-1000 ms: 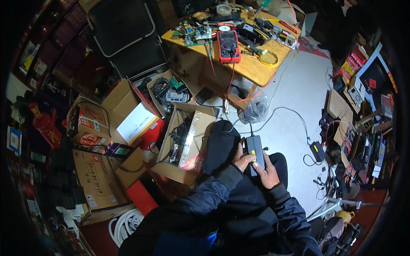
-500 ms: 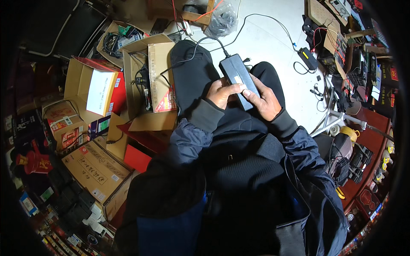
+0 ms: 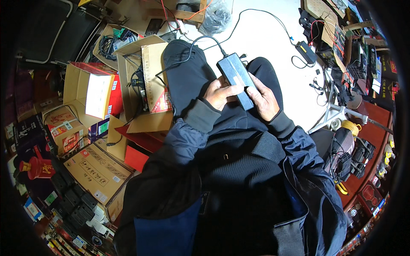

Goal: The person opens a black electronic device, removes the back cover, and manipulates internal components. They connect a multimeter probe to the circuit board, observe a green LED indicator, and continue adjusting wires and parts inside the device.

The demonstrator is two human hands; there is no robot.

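A long black power adapter (image 3: pixel 232 71) is held between both hands above my lap, tilted with its far end to the left. My left hand (image 3: pixel 218 92) grips its left side, the thumb laid across the top face. On the right side my right hand (image 3: pixel 265 100) is closed round it, thumb near the lower end. The fingers under the adapter are hidden. From its far end a black cable (image 3: pixel 197 40) loops left over my knee toward an open cardboard box (image 3: pixel 153 68).
Left of me stand more open boxes (image 3: pixel 79 87) and a closed carton (image 3: pixel 96 168). On the pale floor at the right lies another black adapter (image 3: pixel 306 52), with a cable running to it. A metal stand leg (image 3: pixel 341 111) and heaped electronics (image 3: pixel 361 64) are farther right.
The whole view has shifted slightly, so the surroundings sit a little more to the left. Both hands keep their hold on the adapter, and my right thumb has moved slightly.
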